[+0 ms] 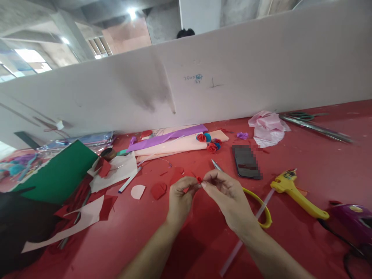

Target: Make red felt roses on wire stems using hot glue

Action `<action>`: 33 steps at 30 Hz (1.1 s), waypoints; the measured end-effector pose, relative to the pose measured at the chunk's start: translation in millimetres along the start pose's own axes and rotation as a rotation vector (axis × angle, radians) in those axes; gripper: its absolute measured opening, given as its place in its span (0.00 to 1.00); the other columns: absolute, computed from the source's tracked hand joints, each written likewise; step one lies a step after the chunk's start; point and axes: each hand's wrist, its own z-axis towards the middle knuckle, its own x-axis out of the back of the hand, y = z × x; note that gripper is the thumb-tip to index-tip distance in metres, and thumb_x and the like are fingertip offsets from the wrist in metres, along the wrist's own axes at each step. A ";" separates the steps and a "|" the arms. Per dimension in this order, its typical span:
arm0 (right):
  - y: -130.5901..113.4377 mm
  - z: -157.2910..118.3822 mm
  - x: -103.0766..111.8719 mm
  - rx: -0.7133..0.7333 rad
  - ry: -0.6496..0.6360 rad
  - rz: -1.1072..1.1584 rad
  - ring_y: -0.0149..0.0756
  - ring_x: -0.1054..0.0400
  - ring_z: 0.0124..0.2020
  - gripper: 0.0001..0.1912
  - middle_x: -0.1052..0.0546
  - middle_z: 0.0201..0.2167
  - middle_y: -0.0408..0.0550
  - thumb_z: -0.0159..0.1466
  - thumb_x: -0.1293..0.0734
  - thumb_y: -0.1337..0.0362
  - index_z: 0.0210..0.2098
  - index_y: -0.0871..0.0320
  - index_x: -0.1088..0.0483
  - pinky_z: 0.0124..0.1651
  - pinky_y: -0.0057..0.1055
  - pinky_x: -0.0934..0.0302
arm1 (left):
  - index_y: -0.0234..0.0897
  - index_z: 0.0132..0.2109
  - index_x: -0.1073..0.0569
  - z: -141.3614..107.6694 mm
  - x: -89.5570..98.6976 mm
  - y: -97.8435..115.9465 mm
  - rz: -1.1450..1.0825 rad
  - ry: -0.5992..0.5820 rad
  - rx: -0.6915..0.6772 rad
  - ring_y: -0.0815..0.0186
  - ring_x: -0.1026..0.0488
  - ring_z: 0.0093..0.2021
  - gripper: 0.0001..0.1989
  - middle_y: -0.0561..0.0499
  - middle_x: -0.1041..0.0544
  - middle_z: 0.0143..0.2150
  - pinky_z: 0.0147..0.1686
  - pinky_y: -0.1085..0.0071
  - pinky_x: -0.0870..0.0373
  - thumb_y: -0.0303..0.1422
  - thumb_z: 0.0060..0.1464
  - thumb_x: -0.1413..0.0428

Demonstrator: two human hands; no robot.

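Between my two hands, over the middle of the table, is a small rolled red flower (199,179). My left hand (180,197) pinches it from the left. The fingertips of my right hand (228,195) close on its other side. Scissors with yellow handles (269,219) lie partly under my right hand, their blade tips poking out beyond it. Left of my left hand are a cut red petal piece (158,191) and a pale pink piece (137,192). More red pieces lie partly hidden behind my left hand.
Finished red and blue flowers (213,147) lie ahead, beside purple and peach sheets (174,145). To the right are a phone (246,162), a yellow glue gun (299,193) with its cord, and a clear stick (232,255). A green sheet (66,170) stands left; a white partition (116,97) closes the back.
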 end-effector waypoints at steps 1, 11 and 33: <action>0.4 0.0 0.0 -0.015 0.002 0.035 0.33 0.37 0.31 0.04 0.30 0.27 0.41 0.58 0.32 0.63 0.29 0.55 0.30 0.38 0.31 0.41 | 0.35 0.24 0.24 0.1 0.1 -0.3 0.007 0.007 -0.001 0.68 0.31 0.29 0.05 0.51 0.26 0.25 0.33 0.72 0.32 0.28 0.47 0.40; -1.8 0.1 -1.5 -0.009 0.010 -0.115 0.34 0.38 0.31 0.03 0.30 0.27 0.43 0.56 0.33 0.63 0.29 0.56 0.31 0.36 0.32 0.42 | 0.36 0.24 0.24 -1.1 -0.6 -1.0 0.022 0.020 0.012 0.68 0.32 0.28 0.07 0.52 0.27 0.25 0.32 0.73 0.33 0.31 0.48 0.40; 10.6 -0.5 -0.4 -0.018 0.021 0.093 0.32 0.37 0.31 0.04 0.31 0.27 0.41 0.60 0.33 0.62 0.30 0.55 0.30 0.35 0.28 0.41 | 0.35 0.24 0.22 2.6 -3.2 -5.6 -0.318 0.111 0.235 0.67 0.27 0.31 0.03 0.50 0.21 0.27 0.38 0.70 0.31 0.28 0.40 0.36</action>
